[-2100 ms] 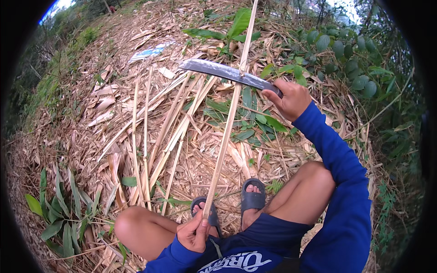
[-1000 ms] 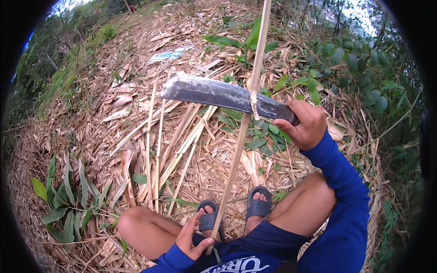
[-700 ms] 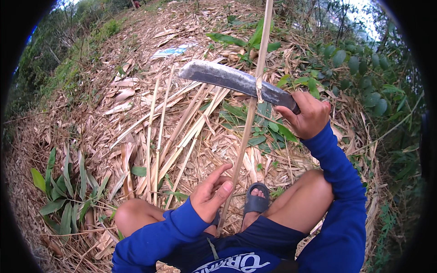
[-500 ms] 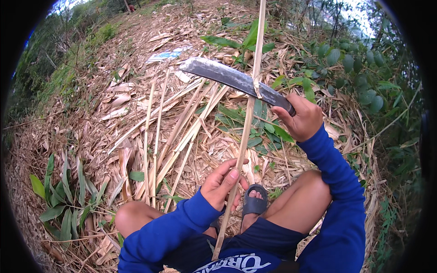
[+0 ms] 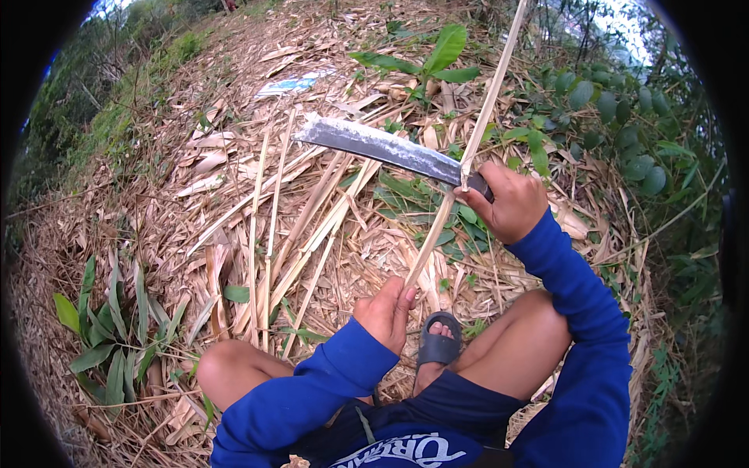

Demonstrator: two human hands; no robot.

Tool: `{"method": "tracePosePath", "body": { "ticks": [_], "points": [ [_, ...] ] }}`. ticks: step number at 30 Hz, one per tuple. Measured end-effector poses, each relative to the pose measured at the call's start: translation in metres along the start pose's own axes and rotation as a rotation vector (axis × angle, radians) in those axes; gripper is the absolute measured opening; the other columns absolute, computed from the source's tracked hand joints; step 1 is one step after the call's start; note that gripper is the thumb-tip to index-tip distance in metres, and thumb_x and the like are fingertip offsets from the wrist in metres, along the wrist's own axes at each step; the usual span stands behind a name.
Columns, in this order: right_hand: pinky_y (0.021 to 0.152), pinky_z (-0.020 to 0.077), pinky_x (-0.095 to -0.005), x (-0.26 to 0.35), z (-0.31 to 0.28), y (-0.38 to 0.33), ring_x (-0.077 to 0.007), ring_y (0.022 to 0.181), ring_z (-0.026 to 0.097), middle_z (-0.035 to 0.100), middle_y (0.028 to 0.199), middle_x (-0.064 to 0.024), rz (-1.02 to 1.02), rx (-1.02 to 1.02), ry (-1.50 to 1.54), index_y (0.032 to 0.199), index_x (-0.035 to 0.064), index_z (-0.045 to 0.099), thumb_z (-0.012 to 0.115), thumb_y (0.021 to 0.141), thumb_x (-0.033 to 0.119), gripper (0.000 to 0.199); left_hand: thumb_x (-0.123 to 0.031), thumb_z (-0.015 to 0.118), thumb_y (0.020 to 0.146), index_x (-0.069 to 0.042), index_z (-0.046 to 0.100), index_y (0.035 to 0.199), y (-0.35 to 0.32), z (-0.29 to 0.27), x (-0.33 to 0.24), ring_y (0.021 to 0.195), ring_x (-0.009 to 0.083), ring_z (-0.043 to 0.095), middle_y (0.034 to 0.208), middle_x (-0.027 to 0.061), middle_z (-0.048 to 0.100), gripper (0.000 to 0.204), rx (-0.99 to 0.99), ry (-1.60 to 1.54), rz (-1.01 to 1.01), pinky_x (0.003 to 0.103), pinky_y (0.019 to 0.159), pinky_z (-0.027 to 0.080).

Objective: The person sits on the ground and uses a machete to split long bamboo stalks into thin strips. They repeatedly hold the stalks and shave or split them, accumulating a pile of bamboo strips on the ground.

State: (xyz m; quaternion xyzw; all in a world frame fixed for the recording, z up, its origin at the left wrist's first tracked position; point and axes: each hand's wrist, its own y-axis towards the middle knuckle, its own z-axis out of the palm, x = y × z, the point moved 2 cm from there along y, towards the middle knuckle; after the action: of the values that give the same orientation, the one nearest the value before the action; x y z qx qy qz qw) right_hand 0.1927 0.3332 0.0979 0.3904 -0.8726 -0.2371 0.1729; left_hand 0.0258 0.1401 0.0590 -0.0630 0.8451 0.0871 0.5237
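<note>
My right hand [image 5: 512, 203] grips a machete [image 5: 382, 148] by its handle end, with the long dark blade pointing left and pale residue along its upper edge. A long, thin bamboo strip [image 5: 491, 101] crosses the blade close to my right hand, and its far end runs up past the top of the view. Lower down, the fingers of my left hand [image 5: 385, 313] are closed around the same strip. The strip's near end is hidden by my left hand and sleeve. Where strip and blade meet, a small rough bit shows on the strip.
Several split bamboo strips [image 5: 257, 234] lie side by side on the ground, left of my hands. Dry shavings and leaves cover the slope. Green plants [image 5: 109, 335] grow at the left, and leafy bushes [image 5: 624, 117] at the right. My sandalled foot [image 5: 439, 341] rests below the strip.
The strip has tilted, its far end swinging right. My left hand has closed more tightly around it and turned. The blade now meets the strip nearer my right hand.
</note>
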Motion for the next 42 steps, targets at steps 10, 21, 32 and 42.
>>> {"method": "tracePosePath", "body": {
  "ticks": [10,21,32,42],
  "points": [
    [0.051,0.0494,-0.0452,0.003,0.005,0.006,-0.0360,0.059,0.064,0.062,0.068,-0.0164,-0.032,-0.013,-0.022,0.082,0.0072,0.055,0.053,0.091,0.060,0.053,-0.016,0.047,0.102,-0.002,0.056,0.084,-0.003,-0.001,0.002,0.050,0.0076,0.047,0.055,0.0010,0.049,0.025,-0.003,-0.073,-0.075,0.026,0.049,0.039],
    [0.052,0.0493,-0.0438,0.006,0.004,0.009,-0.0355,0.060,0.063,0.063,0.069,-0.0149,-0.012,0.010,-0.079,0.085,0.0074,0.059,0.056,0.089,0.058,0.051,-0.020,0.046,0.103,-0.003,0.055,0.084,-0.006,-0.012,-0.001,0.050,0.0049,0.043,0.057,0.0001,0.048,0.027,0.009,-0.116,-0.106,0.024,0.048,0.036],
    [0.057,0.0515,-0.0524,0.003,0.040,0.022,-0.0375,0.064,0.067,0.065,0.067,-0.0166,0.000,0.233,-0.080,0.081,0.0094,0.060,0.046,0.089,0.069,0.061,-0.021,0.046,0.103,-0.003,0.055,0.083,-0.013,-0.018,0.012,0.052,0.0057,0.044,0.058,-0.0006,0.047,0.028,-0.036,-0.092,-0.212,0.024,0.049,0.037],
    [0.062,0.0530,-0.0531,-0.012,0.059,0.041,-0.0385,0.070,0.067,0.066,0.071,-0.0175,0.034,0.301,-0.046,0.086,0.0093,0.061,0.044,0.090,0.069,0.063,-0.019,0.047,0.102,-0.001,0.055,0.083,-0.056,-0.051,0.008,0.056,0.0060,0.047,0.060,0.0004,0.048,0.028,-0.022,-0.001,-0.232,0.025,0.052,0.041]
  ]
}}
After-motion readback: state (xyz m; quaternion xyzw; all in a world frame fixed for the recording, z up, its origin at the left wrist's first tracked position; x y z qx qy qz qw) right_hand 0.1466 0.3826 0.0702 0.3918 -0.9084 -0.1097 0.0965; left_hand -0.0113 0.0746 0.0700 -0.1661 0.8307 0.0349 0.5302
